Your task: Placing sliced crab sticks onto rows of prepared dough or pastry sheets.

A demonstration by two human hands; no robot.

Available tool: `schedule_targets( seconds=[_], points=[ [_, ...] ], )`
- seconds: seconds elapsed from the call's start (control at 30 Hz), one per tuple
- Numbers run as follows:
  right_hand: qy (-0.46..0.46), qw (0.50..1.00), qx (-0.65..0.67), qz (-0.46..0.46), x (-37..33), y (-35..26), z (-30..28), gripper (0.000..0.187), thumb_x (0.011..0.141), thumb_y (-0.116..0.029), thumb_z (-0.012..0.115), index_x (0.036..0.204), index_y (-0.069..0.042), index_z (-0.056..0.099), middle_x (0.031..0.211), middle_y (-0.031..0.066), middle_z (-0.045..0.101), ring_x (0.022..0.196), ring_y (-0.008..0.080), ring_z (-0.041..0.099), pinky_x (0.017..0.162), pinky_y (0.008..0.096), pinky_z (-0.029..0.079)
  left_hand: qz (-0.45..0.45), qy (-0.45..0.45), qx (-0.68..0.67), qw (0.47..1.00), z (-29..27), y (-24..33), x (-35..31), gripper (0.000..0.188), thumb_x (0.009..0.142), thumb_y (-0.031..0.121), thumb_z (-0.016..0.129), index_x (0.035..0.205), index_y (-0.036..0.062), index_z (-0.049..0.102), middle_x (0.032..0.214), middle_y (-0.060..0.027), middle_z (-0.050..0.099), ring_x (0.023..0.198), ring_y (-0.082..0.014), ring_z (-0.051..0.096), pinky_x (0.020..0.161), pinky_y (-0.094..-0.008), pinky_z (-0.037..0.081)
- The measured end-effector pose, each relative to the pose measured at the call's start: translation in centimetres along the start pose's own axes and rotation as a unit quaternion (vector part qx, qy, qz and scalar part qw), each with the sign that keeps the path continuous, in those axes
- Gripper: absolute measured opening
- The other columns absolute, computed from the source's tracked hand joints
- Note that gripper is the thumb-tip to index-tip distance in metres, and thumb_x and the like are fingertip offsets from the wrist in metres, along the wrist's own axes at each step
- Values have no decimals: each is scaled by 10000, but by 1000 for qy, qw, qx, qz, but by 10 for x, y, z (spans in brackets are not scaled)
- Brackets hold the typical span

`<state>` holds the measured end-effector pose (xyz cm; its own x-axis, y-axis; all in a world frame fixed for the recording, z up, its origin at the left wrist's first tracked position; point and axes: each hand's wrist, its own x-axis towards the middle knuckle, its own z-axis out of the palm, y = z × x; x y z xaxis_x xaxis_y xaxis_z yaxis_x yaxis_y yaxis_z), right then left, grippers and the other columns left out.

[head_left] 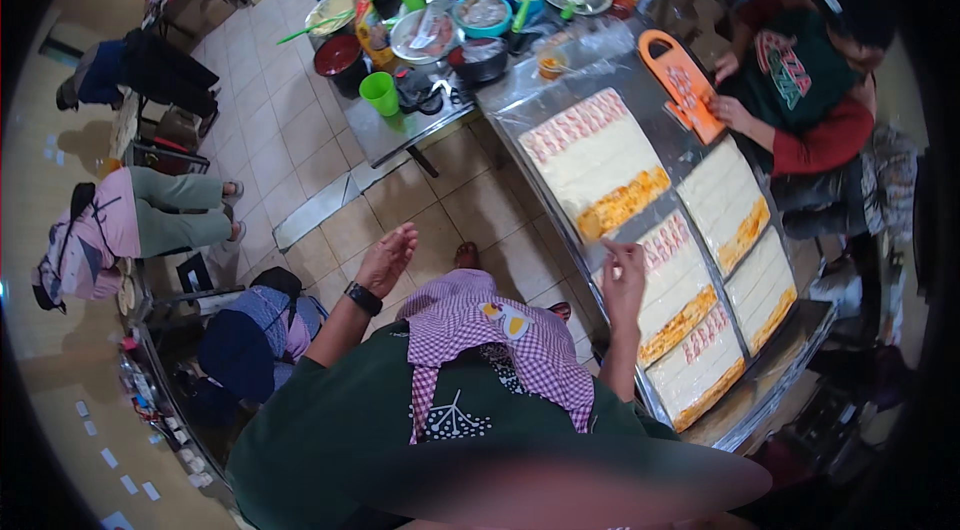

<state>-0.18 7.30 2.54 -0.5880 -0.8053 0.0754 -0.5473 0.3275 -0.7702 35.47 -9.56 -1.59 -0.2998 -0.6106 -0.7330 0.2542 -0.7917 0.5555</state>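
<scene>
My left hand (390, 260) is raised over the floor in front of my apron, with a dark watch on its wrist. Its fingers are stretched out and hold nothing. Over the table's near edge, my right hand (623, 275) has its fingers curled into a pinch; whether anything small is in them I cannot make out. It is by the lower corner of a large pale dough sheet (590, 162), which carries a row of pink chopped pieces and a band of orange filling. Another dough sheet (668, 282), topped likewise, lies just beside that hand.
Across the table a person (800, 80) has both hands at an orange cutting board (672, 75) with reddish pieces on it. More dough sheets (722, 192) lie nearby. A second table carries bowls (482, 12), a green cup (380, 93) and packets. Several other people are at the left.
</scene>
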Motion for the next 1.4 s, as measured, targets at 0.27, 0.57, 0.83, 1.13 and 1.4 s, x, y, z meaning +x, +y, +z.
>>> schedule_targets(
  seconds=[0.27,0.57,0.83,1.13,1.4],
  points=[
    [-193,975,-31,-110,51,-92,94,244,809,-37,613,1033,-96,689,952,134,578,857,317,602,734,392,492,71,37,-108,991,-89,56,33,334,986,195,505,1276,29,510,1162,-81,629,905,-90,646,770,-179,544],
    [-170,980,-74,-67,107,-89,98,210,818,-91,619,1011,-103,701,979,122,594,844,305,615,741,387,501,54,-67,-99,991,-6,96,107,373,1000,198,467,1317,2,473,1224,-129,609,1013,-150,634,869,-248,525],
    [-95,992,-72,-44,140,-58,71,207,841,-122,596,1023,-119,695,964,98,593,834,293,603,758,401,485,54,-140,-12,989,82,123,167,421,955,81,500,1353,-16,405,1225,-179,596,977,-162,638,848,-243,528],
    [44,992,-76,90,103,-19,6,212,815,-41,614,1001,-98,699,853,96,598,747,268,604,667,368,494,318,-120,452,825,153,174,278,309,861,83,634,1164,22,619,1093,-63,648,1025,-177,598,909,-283,448],
    [163,948,-132,241,43,-22,-15,210,820,12,602,998,-54,691,801,98,593,662,224,584,613,335,481,361,-373,530,670,307,148,272,228,837,89,665,1061,47,656,1043,-97,657,868,-225,645,728,-286,520]
  ],
)
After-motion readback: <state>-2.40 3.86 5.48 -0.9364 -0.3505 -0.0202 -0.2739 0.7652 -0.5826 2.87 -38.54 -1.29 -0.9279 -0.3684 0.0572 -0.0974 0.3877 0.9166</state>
